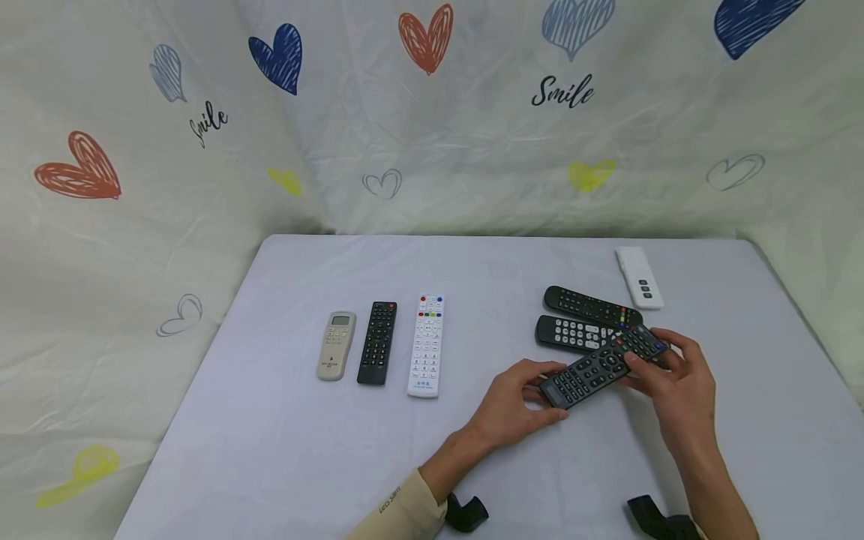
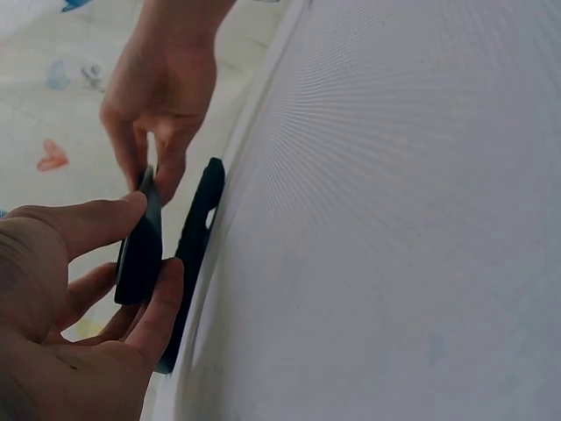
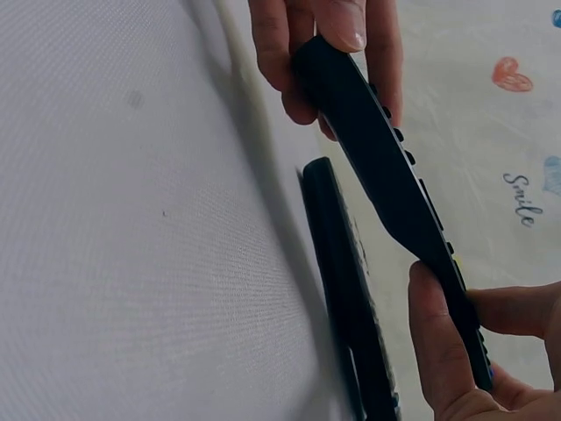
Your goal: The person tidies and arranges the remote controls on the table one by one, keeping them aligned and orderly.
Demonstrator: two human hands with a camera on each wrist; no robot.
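A black remote control [image 1: 601, 367] with many buttons is held slantwise above the table, buttons up. My left hand [image 1: 516, 405] grips its lower left end, thumb [image 2: 105, 224] on one side and fingers on the other. The upper right end is pinched by my right hand [image 1: 678, 390], as the right wrist view also shows with a fingertip [image 3: 429, 298] on its back. Just behind lie two more black remotes: one with large pale buttons [image 1: 570, 333], partly covered by the held remote, and one with small buttons [image 1: 580, 301] farther back.
A white remote [image 1: 639, 277] lies at the back right. To the left, a beige remote with a small screen [image 1: 335, 346], a slim black remote [image 1: 376, 343] and a long white remote [image 1: 426, 346] form a row. The white table [image 1: 270, 465] meets a heart-printed cloth behind.
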